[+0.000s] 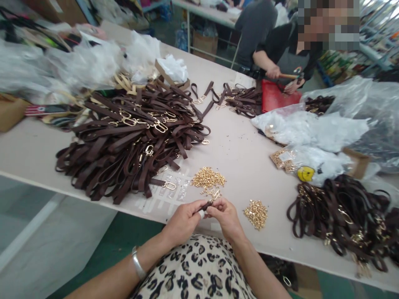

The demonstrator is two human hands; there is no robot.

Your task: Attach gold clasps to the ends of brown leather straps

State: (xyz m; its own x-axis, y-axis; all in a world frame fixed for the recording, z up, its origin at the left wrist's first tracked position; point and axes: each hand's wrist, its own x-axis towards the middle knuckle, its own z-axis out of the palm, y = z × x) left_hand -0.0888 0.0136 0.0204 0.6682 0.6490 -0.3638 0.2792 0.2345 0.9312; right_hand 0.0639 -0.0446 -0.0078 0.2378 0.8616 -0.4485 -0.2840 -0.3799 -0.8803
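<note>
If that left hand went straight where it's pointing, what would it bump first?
The left hand would probably bump the right hand first, near the brown strap held between them; the exact gap is hard to tell.

a workshop: heaped brown straps (107, 143), piled gold fittings (208, 177), a hammer (288, 76)
</note>
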